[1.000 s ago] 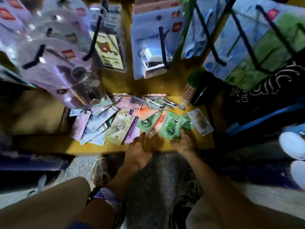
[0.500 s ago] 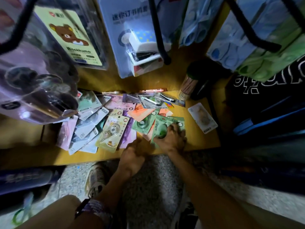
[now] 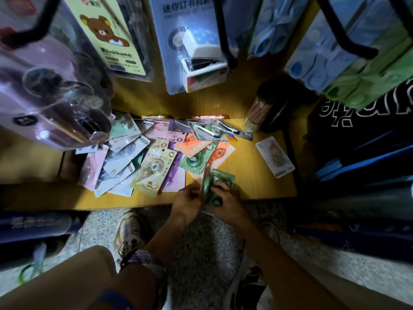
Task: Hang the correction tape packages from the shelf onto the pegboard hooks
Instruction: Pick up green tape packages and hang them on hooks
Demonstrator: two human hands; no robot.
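Note:
Several correction tape packages lie scattered on the low wooden shelf (image 3: 257, 175): a yellow one (image 3: 154, 171), orange ones (image 3: 194, 146), green, pink and white ones. A single white package (image 3: 274, 156) lies apart at the right. My right hand (image 3: 225, 198) grips green packages (image 3: 212, 184) at the shelf's front edge, lifted and tilted on edge. My left hand (image 3: 186, 201) touches the same green packages from the left, fingers curled on them. Black pegboard hooks (image 3: 223, 32) jut out overhead with other packaged goods on them.
A bear-printed package (image 3: 109, 34), a mini stapler pack (image 3: 192, 43), a purple blister pack (image 3: 44, 97) and blue-green packs (image 3: 348, 52) hang close above. A tube of sticks (image 3: 257, 115) stands at the shelf's back right. My shoe (image 3: 129, 231) rests on the speckled floor.
My right hand has gathered the green packages and lifted them on edge at the shelf front. My left hand moved right onto them. The camera has come lower and closer.

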